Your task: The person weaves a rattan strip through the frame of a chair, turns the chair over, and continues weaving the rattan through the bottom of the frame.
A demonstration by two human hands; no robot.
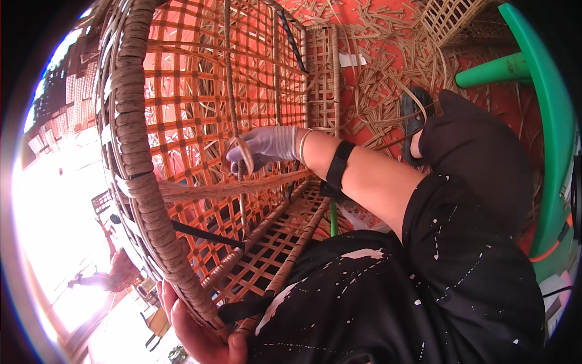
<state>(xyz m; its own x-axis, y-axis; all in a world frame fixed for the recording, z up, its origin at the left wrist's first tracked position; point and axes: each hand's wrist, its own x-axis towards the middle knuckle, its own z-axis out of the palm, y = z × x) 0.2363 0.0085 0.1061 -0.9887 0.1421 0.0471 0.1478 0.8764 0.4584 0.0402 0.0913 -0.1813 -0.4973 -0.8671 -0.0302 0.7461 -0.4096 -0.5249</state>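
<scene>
A large woven wicker basket frame (130, 103), with a thick brown wrapped rim and open lattice sides, stands before me on the left. My left hand (197, 330), bare, grips the near lower end of this rim, its thumb on the inner side. My right hand (264, 148), in a thin pale purple glove, reaches inside the frame by an upright rod of the lattice. Its fingers are bent around a brown wicker strand (245, 156) that loops over them. Below that hand, a bundle of long thin strands (230, 188) crosses the frame. The right fingertips are partly hidden.
Cut wicker scraps (382, 67) litter the red floor. At the right stands a green plastic chair (542, 121). Another woven piece (448, 18) is at the top right. My shoe (415, 121) rests among the scraps. The far left is overexposed.
</scene>
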